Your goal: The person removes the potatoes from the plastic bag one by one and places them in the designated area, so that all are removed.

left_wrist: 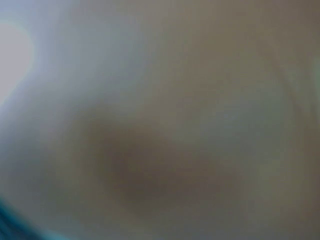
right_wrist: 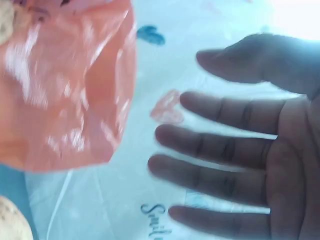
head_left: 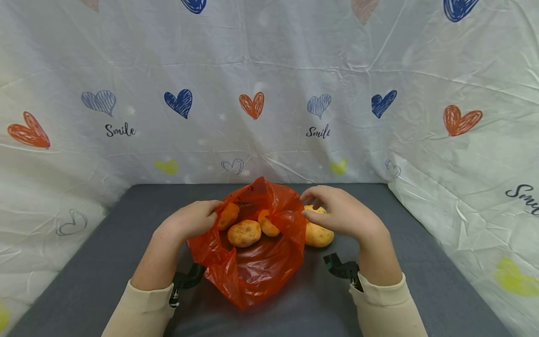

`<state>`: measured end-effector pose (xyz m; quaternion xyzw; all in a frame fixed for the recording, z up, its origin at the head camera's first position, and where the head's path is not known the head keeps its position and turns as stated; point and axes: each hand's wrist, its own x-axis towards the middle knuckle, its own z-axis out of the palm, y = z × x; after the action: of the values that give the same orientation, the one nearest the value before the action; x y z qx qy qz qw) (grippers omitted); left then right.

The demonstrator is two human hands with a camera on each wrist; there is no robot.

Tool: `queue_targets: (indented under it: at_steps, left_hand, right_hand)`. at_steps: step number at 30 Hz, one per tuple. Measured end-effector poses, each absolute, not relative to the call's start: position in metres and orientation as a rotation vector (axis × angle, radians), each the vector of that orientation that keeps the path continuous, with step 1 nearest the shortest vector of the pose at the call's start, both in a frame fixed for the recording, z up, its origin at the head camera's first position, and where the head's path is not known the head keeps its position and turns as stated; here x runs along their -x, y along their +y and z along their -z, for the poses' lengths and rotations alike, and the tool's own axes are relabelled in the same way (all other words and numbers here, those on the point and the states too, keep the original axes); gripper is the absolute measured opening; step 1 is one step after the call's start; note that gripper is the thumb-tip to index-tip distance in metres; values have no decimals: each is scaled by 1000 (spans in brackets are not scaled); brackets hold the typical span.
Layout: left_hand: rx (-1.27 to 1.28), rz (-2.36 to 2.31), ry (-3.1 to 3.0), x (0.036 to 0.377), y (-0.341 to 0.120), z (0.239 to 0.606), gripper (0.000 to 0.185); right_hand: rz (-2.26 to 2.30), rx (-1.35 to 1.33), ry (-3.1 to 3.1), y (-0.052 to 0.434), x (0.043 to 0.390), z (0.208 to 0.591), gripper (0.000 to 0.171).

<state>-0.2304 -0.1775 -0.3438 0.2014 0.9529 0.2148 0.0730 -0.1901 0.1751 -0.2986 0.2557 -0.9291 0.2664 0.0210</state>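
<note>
A thin red plastic bag (head_left: 265, 274) lies with its mouth gaping toward me, holding three yellow-brown potatoes (head_left: 244, 233). My left hand (head_left: 191, 220) pinches the bag's left rim, beside the leftmost potato (head_left: 228, 216). Its wrist view is only a blur. On the other side, my right hand (head_left: 337, 210) hovers near the bag's right edge, above loose potatoes (head_left: 318, 235) that sit just outside the bag. The right wrist view shows this hand (right_wrist: 225, 145) with fingers extended and spread, apart from the bag (right_wrist: 70, 100). A potato (right_wrist: 12, 222) shows at that view's lower left corner.
Everything sits on a dark grey table (head_left: 139, 224). A white cloth (head_left: 278, 51) printed with hearts and the word Smile hangs behind it and along both sides. Black wrist mounts (head_left: 343, 269) jut inward below each hand.
</note>
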Motion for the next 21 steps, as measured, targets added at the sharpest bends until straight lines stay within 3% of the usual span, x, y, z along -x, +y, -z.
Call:
queue_targets:
  at_steps: [10,21]
  left_hand:
    - [-608,-655,2848,226,-177,343,46]
    - [-565,-641,2836,226,-175,341,48]
  right_hand:
    - [-962,-1258,-2698,149,179,299,39]
    - [-785,-1383,-2711,100,190,329,58]
